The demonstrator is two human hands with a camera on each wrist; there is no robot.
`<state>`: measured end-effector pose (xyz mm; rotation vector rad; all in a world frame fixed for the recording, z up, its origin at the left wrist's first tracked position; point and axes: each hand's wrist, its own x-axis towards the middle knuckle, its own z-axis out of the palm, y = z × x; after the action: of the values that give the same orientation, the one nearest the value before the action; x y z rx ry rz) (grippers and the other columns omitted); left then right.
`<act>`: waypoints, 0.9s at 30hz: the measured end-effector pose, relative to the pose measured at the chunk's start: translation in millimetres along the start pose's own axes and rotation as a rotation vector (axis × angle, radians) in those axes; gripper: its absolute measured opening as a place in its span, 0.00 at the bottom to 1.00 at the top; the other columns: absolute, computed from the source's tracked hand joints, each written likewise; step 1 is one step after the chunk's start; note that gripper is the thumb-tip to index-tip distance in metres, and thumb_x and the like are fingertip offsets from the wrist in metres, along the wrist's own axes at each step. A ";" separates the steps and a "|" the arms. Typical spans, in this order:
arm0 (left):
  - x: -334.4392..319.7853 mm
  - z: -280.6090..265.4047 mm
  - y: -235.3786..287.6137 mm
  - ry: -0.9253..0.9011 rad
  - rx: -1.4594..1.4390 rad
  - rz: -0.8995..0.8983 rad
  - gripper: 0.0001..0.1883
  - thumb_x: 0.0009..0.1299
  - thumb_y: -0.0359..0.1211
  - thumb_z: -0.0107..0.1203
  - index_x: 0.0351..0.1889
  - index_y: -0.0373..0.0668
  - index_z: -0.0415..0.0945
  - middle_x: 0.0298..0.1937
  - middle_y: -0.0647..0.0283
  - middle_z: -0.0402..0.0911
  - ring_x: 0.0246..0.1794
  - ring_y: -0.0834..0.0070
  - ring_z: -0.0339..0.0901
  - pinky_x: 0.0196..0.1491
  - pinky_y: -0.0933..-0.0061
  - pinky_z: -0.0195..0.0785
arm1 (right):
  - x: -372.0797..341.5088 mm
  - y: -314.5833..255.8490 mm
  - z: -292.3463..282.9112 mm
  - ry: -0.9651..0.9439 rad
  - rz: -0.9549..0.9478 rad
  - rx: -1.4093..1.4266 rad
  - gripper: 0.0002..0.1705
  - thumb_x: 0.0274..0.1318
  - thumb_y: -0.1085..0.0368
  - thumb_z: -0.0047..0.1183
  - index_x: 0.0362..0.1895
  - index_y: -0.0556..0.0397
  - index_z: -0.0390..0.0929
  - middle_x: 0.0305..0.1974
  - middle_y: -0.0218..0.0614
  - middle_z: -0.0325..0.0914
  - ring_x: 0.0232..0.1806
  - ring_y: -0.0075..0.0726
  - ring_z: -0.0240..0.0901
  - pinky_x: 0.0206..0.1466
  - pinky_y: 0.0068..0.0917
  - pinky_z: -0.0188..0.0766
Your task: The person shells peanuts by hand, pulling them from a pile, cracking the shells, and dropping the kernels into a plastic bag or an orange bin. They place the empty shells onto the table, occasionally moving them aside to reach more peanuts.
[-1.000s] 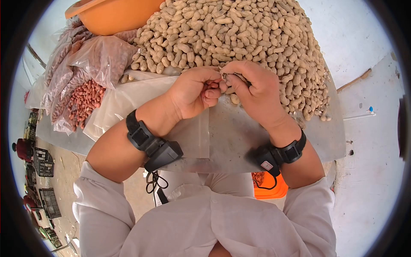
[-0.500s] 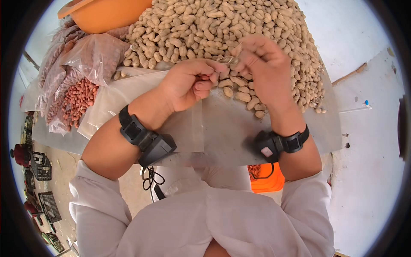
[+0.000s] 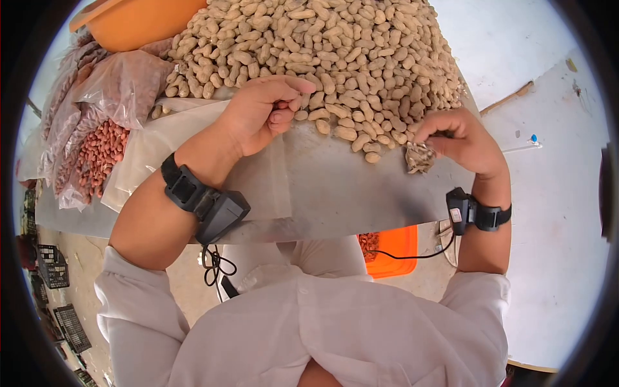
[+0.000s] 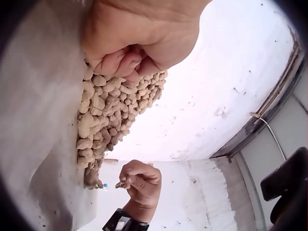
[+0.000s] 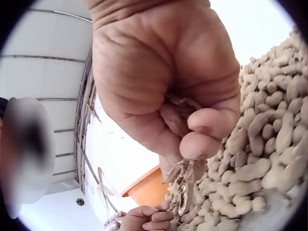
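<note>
Your right grip point(image 3: 465, 142) is clamping on shells point(image 3: 419, 157), the thumb and fingers pinching their upper end. The shells are sticking out past the fingertips, on the side toward your left hand, and in the right wrist view they are hanging below the fingertips, split and ragged. A brownish piece point(image 5: 174, 118) is showing deeper between those fingers, too covered to name. In the left wrist view you are holding the shells up, clear of the surface point(image 3: 348, 187), just beyond the end of the peanuts point(image 3: 322, 45).

Your left grip point(image 3: 255, 116) is curling closed at the near edge of the peanuts, well apart from the right one. A reddish bit point(image 3: 282, 105) is showing inside its bent fingers, mostly hidden.

The peanuts are spreading in a broad heap across the far part of the surface, a few lying between your two hands. To your left, a bag point(image 3: 132, 80) is lying with red kernels point(image 3: 103, 151) showing at its near end, a plastic sheet point(image 3: 174, 138) is lying beside it, and an orange basin point(image 3: 138, 26) is standing behind. Below the surface's near edge, an orange tub point(image 3: 403, 248) is holding reddish pieces point(image 3: 369, 245).
</note>
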<state>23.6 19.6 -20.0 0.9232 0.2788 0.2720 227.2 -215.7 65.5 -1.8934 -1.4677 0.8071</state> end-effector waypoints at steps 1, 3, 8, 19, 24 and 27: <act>0.3 0.3 -0.3 -0.004 0.005 0.001 0.13 0.62 0.25 0.43 0.43 0.32 0.71 0.21 0.69 0.66 0.14 0.86 0.52 0.16 0.87 0.47 | -7.5 4.2 -1.7 0.021 0.029 -0.049 0.09 0.46 0.79 0.48 0.32 0.59 0.79 0.24 0.27 0.75 0.25 0.18 0.68 0.27 0.16 0.62; 0.1 1.2 -0.7 0.017 0.018 0.007 0.12 0.62 0.25 0.43 0.43 0.32 0.71 0.21 0.69 0.66 0.15 0.86 0.52 0.17 0.87 0.47 | -18.9 15.5 -6.3 0.047 0.077 -0.138 0.09 0.47 0.79 0.48 0.32 0.59 0.79 0.24 0.27 0.75 0.26 0.19 0.68 0.29 0.17 0.63; 1.0 1.1 -0.8 0.007 0.019 0.010 0.12 0.63 0.25 0.43 0.43 0.32 0.71 0.21 0.69 0.65 0.15 0.86 0.52 0.17 0.87 0.47 | -31.8 25.4 -10.5 0.073 0.183 -0.180 0.07 0.48 0.78 0.50 0.32 0.60 0.78 0.26 0.29 0.75 0.27 0.20 0.68 0.30 0.19 0.63; 0.4 -0.7 -1.2 -0.026 0.023 0.034 0.10 0.65 0.25 0.46 0.43 0.33 0.72 0.21 0.71 0.64 0.16 0.87 0.52 0.17 0.88 0.47 | 2.3 -18.3 31.7 -0.006 -0.136 -0.432 0.08 0.44 0.69 0.54 0.31 0.59 0.76 0.27 0.41 0.75 0.30 0.39 0.72 0.32 0.31 0.66; -0.4 -1.3 0.1 -0.007 0.039 0.042 0.10 0.66 0.26 0.46 0.43 0.33 0.73 0.21 0.72 0.64 0.16 0.87 0.53 0.17 0.88 0.46 | 23.2 -26.3 60.5 -0.001 -0.087 -0.781 0.11 0.40 0.64 0.56 0.26 0.59 0.73 0.25 0.47 0.72 0.33 0.52 0.70 0.37 0.40 0.67; -0.3 0.5 -1.2 0.017 0.041 0.038 0.10 0.65 0.26 0.46 0.42 0.33 0.73 0.21 0.72 0.63 0.16 0.88 0.52 0.17 0.88 0.46 | 28.2 -30.7 65.0 0.031 -0.143 -0.764 0.10 0.40 0.66 0.55 0.28 0.58 0.73 0.28 0.45 0.72 0.33 0.51 0.72 0.38 0.40 0.69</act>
<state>23.6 18.4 -20.7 0.9679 0.2832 0.3100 164.2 -175.8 45.2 -2.2611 -2.0507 0.1328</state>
